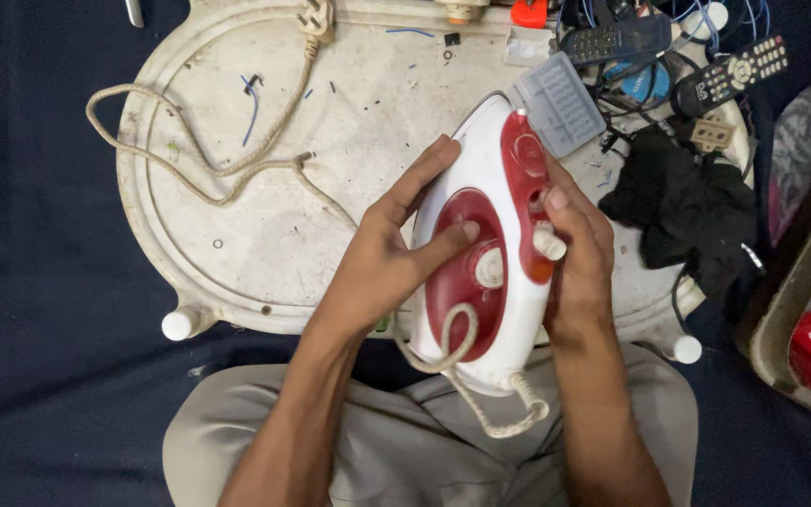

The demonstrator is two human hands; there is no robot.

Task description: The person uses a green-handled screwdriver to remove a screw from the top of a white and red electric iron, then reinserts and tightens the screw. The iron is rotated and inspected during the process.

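A white and red clothes iron (490,253) lies on a round, scuffed white tabletop (265,216), handle up, nose pointing away from me. My left hand (391,249) grips its left side, thumb pressed on the red body near the white dial. My right hand (574,249) holds the right side of the red handle, thumb on top. The iron's braided beige cord (208,160) loops from the rear across the table to a plug (316,21) at the far edge.
A grey plastic box (558,103) sits just beyond the iron's nose. Black cloth (687,202), two remote controls (732,75) and tangled wires crowd the right side. Blue wire scraps (252,99) lie at the far left. My grey-trousered legs are below; dark blue fabric surrounds the table.
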